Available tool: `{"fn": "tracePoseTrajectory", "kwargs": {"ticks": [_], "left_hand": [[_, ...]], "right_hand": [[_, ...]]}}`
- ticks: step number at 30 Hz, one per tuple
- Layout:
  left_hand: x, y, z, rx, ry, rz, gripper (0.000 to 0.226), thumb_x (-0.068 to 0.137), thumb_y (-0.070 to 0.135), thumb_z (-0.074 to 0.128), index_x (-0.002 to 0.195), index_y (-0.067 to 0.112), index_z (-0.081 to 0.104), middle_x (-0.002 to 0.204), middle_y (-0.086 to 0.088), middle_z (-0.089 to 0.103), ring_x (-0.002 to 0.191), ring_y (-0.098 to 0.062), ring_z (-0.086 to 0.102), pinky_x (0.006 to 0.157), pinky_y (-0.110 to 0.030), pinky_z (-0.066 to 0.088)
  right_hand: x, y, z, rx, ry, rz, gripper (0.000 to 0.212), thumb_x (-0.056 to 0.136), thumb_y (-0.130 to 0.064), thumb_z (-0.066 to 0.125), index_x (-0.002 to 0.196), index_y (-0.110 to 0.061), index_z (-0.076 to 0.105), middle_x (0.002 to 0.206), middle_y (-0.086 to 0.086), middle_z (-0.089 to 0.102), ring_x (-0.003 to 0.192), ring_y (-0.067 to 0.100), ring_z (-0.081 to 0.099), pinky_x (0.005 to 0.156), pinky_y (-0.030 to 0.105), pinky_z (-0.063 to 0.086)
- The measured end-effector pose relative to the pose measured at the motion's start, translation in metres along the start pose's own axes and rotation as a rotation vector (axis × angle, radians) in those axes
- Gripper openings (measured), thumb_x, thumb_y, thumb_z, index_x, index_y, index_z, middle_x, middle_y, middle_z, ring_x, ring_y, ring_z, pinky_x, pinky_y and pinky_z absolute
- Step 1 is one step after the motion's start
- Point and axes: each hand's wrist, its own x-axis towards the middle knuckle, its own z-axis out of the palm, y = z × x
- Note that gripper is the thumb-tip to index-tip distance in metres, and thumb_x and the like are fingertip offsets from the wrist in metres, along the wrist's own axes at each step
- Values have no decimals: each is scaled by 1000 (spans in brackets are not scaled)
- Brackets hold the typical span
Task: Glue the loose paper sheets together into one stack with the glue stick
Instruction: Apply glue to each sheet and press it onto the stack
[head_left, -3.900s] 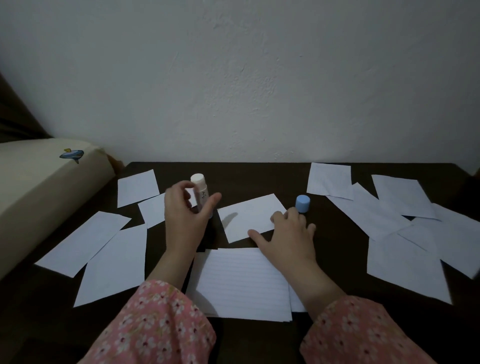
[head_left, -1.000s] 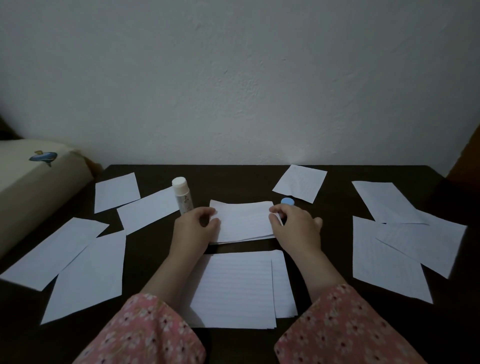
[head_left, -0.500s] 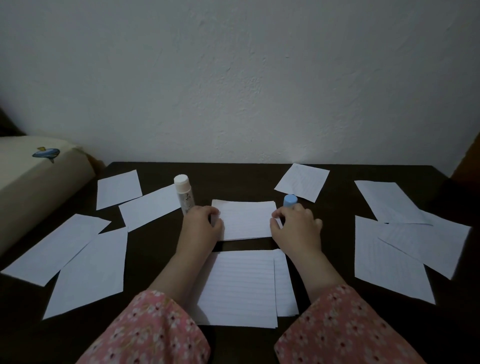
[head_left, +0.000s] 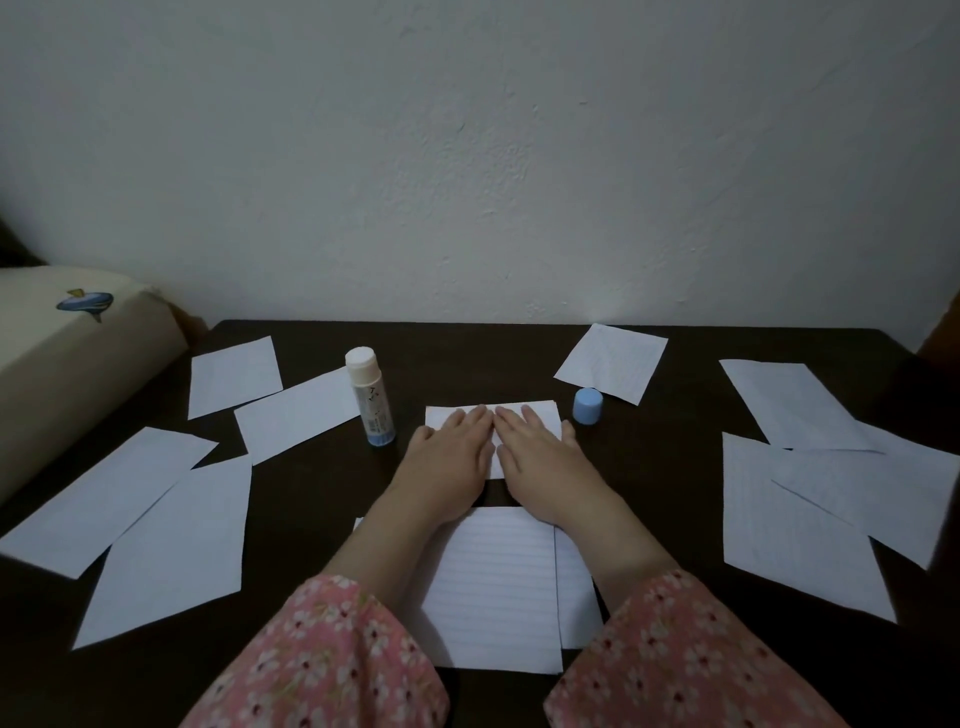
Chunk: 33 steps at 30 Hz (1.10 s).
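Stack (head_left: 540, 413) under both flat hands | glue stick (head_left: 370, 397) left, apart

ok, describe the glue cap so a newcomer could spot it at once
Start at the dark table and find the small paper stack under both hands at its centre. Just right of that stack, beside the right hand, stands the cap. It is the only small light-blue cylinder; the taller glue stick stands left of the stack.

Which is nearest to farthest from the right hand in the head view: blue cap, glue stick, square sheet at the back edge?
From the right hand:
1. Blue cap, just beyond its right side.
2. Glue stick and square sheet: too close to call; stick far left, sheet behind cap.
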Motion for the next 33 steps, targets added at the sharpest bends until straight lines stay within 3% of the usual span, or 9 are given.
{"fn": "tracePoseTrajectory", "kwargs": {"ticks": [13,19,28,33], "left_hand": [[2,7,1,-17,-58,-164,57,103,40,20,153,17,7,161,-1,2,147,-15,3,118,-43,11],[5,2,4,-17,-27,-314,74,97,54,26,153,10,6,161,-7,3,148,-21,4,117,-41,14],[-4,-1,-4,-50,11,-240,74,97,53,34,153,13,7,161,-4,4,148,-19,4,116,-44,14],[-15,-5,-15,-18,-44,-25,55,100,45,33,150,23,22,160,5,13,146,-13,9,115,-47,11]], "right_hand": [[4,-8,6,24,28,206,54,102,-36,20,153,-32,5,161,-10,-5,148,16,-9,115,56,-5],[2,-4,4,53,48,315,65,98,-47,26,154,-24,2,162,-5,-7,147,15,-11,115,54,-7],[-1,0,2,24,20,272,63,101,-48,21,154,-20,1,162,-1,-9,147,18,-14,114,57,-5],[-12,-6,0,-31,25,87,51,104,-39,18,154,-28,10,161,-8,-4,148,16,-10,112,62,-4]]}}
